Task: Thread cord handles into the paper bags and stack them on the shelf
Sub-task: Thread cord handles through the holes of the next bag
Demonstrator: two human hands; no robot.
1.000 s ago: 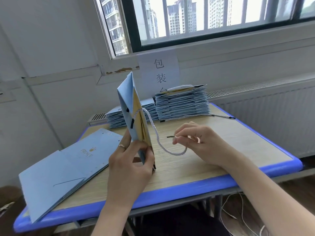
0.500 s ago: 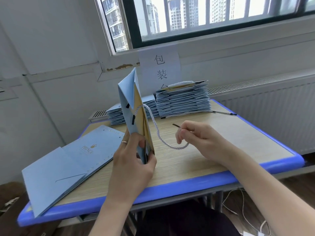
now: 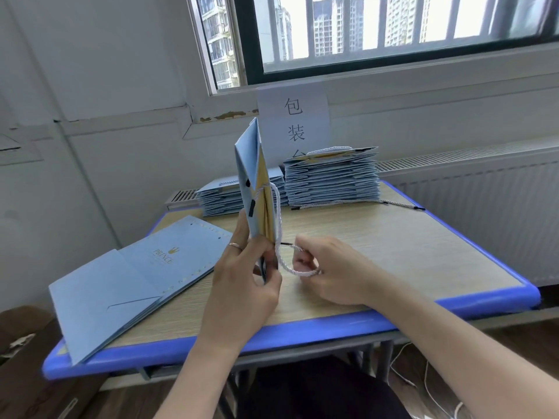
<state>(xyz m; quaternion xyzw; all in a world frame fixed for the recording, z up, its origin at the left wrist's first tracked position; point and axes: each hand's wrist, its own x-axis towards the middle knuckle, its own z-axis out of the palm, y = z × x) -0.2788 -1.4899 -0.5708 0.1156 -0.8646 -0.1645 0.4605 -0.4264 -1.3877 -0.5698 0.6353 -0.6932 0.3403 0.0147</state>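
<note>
My left hand [image 3: 245, 276] grips the lower edge of a folded light-blue paper bag [image 3: 251, 173] and holds it upright on edge over the table [image 3: 393, 252]. A white twisted cord [image 3: 278, 213] hangs in a loop from the bag's upper hole, where one black tip shows on the bag's face. My right hand [image 3: 329, 270] pinches the cord's free end, and its black tip points left at the bag's lower edge, almost touching my left fingers. A ring sits on one left finger.
Flat blue bags [image 3: 136, 276] lie at the left of the table. Two stacks of folded bags [image 3: 332, 179] stand at the back, with a loose cord [image 3: 363, 204] in front of them. A paper sign hangs on the wall below the window. Loose cords lie on the floor at the right.
My right hand moved left and down, bringing the cord's black tip from mid-table close to the bag's lower edge. The loop has tightened. The bag stays upright in my left hand.
</note>
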